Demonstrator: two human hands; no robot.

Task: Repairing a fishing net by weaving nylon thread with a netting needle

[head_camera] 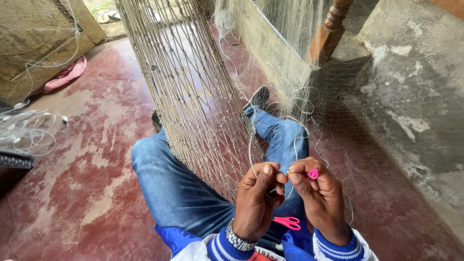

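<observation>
A pale fishing net (188, 92) hangs stretched from the top of the view down to my lap, between my legs in blue jeans (169, 183). My left hand (258, 198) pinches the net's lower edge and thin line with thumb and fingers. My right hand (319, 193) sits right beside it, fingers closed on a small pink tool (313, 174) and the line. Pink-handled scissors (288, 222) lie on my lap just below both hands. A metal watch (238, 240) is on my left wrist.
The floor (87, 159) is worn red concrete. A loose heap of fine net with white floats (24, 128) lies at the left. A low concrete wall (270, 48) and a wooden post (328, 29) stand ahead on the right; a rough grey wall (415, 96) is to the right.
</observation>
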